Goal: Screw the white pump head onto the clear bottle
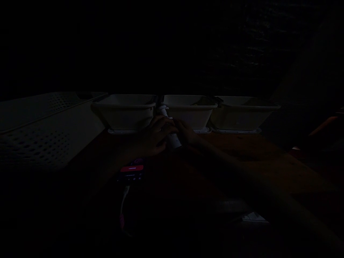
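Observation:
In very dim light, a white tube-shaped thing (174,140) stands out between my two hands, slanting from upper left to lower right. Its exact kind is too dark to make out. My left hand (158,135) has its fingers curled over it from the left. From the other side, my right hand (186,132) closes on it, with most of its fingers hidden in shadow. A phone with a lit screen (132,169) lies below my left hand, and a white charging cable (124,196) runs from its lower end.
Three pale rectangular tubs (131,111) stand in a row at the back of the brown wooden table (236,150). At left is a large white basket (53,136) with holes. A pale flat item (254,217) lies near my right forearm. Part of another person's arm (325,125) shows at right.

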`<state>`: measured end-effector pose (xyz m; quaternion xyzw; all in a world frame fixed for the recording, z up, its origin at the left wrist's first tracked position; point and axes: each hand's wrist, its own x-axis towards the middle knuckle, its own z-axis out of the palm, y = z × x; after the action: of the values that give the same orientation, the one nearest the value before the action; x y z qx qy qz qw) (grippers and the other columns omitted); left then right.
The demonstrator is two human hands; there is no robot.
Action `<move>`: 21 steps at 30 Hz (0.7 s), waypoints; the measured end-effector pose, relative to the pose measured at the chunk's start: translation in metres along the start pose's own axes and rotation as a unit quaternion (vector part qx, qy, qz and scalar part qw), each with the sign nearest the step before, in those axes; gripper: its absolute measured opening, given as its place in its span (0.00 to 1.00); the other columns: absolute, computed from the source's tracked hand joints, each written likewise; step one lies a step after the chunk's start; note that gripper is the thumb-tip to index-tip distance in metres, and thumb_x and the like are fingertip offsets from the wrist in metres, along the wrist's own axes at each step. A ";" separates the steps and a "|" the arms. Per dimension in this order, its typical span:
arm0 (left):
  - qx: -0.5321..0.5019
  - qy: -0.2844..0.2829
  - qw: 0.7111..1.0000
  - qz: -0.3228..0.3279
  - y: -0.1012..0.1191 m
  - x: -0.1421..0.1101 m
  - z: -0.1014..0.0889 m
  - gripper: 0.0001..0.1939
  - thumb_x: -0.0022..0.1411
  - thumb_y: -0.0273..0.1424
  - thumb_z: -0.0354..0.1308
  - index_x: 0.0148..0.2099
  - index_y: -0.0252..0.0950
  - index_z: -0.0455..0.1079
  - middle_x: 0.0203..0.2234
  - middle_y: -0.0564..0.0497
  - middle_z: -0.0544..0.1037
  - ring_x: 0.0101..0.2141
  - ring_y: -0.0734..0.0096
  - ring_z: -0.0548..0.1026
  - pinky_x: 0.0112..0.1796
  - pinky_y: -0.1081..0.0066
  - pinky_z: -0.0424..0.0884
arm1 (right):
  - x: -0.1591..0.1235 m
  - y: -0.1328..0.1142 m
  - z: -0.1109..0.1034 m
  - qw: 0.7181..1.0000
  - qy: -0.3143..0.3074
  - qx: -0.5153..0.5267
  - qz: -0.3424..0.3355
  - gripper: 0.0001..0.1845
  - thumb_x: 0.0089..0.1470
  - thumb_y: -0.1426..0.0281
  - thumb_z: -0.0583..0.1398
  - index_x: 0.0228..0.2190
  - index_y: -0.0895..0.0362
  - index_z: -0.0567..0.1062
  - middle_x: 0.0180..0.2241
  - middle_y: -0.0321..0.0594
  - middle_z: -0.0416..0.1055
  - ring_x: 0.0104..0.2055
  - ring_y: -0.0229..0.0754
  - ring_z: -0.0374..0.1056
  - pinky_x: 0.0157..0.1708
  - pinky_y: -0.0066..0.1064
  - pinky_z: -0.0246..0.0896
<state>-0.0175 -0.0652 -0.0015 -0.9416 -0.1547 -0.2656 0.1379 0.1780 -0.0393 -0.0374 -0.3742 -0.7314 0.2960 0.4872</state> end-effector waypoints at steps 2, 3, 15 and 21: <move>0.001 -0.004 1.000 -0.005 0.000 0.000 0.000 0.27 0.59 0.22 0.56 0.60 0.41 0.60 0.57 0.42 0.62 0.60 0.50 0.58 0.58 0.48 0.62 | 0.001 0.000 0.000 1.000 0.000 0.006 -0.005 0.27 0.64 0.51 0.47 0.39 0.58 0.75 0.39 0.45 0.74 0.45 0.44 0.70 0.50 0.37 0.64; 0.001 -0.005 1.000 -0.007 0.000 0.000 -0.001 0.27 0.59 0.22 0.56 0.60 0.41 0.60 0.57 0.42 0.62 0.60 0.50 0.58 0.58 0.48 0.62 | 0.001 0.000 0.001 1.000 0.001 0.011 -0.006 0.26 0.64 0.52 0.48 0.39 0.59 0.75 0.39 0.45 0.74 0.45 0.44 0.70 0.51 0.37 0.64; 0.001 0.006 1.000 -0.016 0.007 0.000 0.001 0.27 0.58 0.20 0.54 0.59 0.41 0.60 0.58 0.43 0.61 0.61 0.51 0.57 0.59 0.48 0.61 | 0.002 0.001 0.001 1.000 0.013 0.026 -0.001 0.24 0.64 0.53 0.49 0.39 0.58 0.76 0.40 0.44 0.75 0.45 0.44 0.70 0.51 0.38 0.64; -0.004 -0.008 1.000 -0.026 0.010 0.002 -0.003 0.27 0.59 0.21 0.55 0.60 0.41 0.60 0.57 0.42 0.62 0.61 0.50 0.57 0.58 0.47 0.62 | 0.000 -0.004 0.000 1.000 0.011 -0.004 0.001 0.24 0.65 0.56 0.48 0.40 0.59 0.76 0.40 0.45 0.75 0.46 0.45 0.70 0.52 0.39 0.63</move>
<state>-0.0138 -0.0754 0.0005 -0.9399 -0.1792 -0.2618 0.1262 0.1768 -0.0412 -0.0346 -0.3797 -0.7272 0.2893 0.4932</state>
